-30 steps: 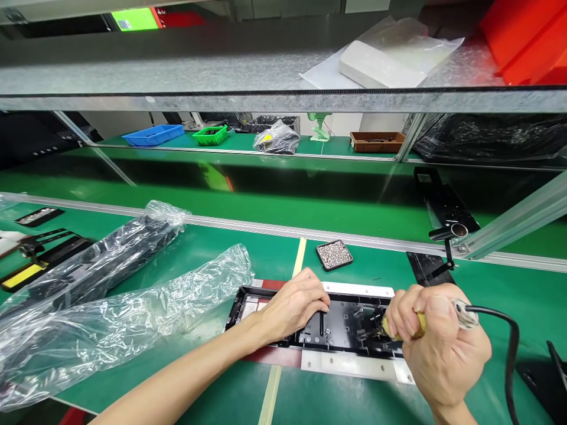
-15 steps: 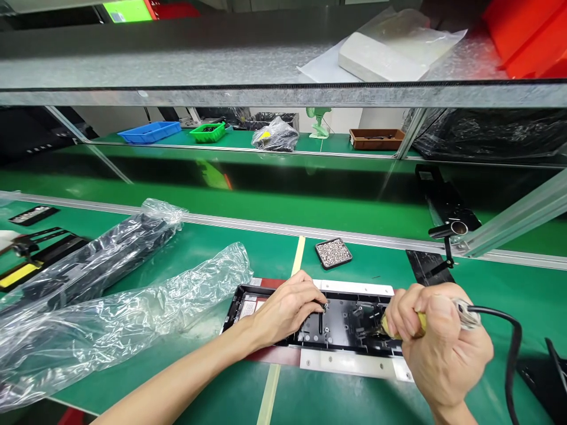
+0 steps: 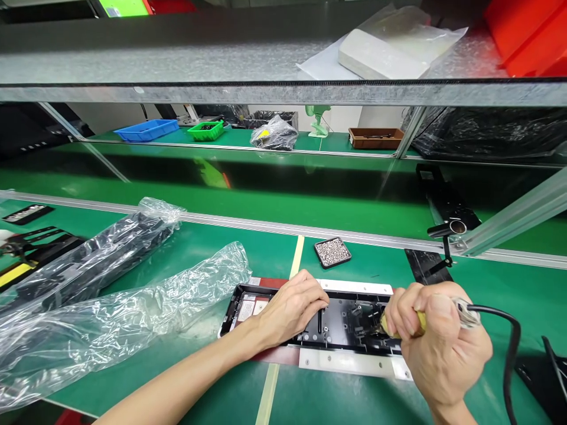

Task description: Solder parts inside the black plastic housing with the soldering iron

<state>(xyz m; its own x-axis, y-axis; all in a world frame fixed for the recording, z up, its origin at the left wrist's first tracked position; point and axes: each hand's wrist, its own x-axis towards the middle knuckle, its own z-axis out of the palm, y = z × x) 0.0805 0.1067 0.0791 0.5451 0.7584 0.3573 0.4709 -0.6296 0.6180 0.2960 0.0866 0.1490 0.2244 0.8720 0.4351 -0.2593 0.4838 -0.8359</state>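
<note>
A long black plastic housing [image 3: 339, 316] lies in a fixture with white side strips [image 3: 354, 362] on the green bench. My left hand [image 3: 296, 307] rests over its left part, fingers bent together at the inner panel; whatever they pinch is hidden. My right hand [image 3: 438, 342] is wrapped round a yellow-handled corded screwdriver [image 3: 420, 323], which points left into the right part of the housing; its tip is hard to make out. Behind the housing sits a small black tray [image 3: 332, 252] of tiny silver screws.
Clear plastic bags [image 3: 177, 301] with black parts spread over the left side. A metal tube holder [image 3: 447, 229] stands at the right, near a frame post [image 3: 522, 206]. The black cord [image 3: 516, 354] hangs at right. A shelf edge [image 3: 266, 94] crosses above.
My left fingers have shifted slightly up and right on the housing, and look more closed. My right hand and the screwdriver have hardly moved.
</note>
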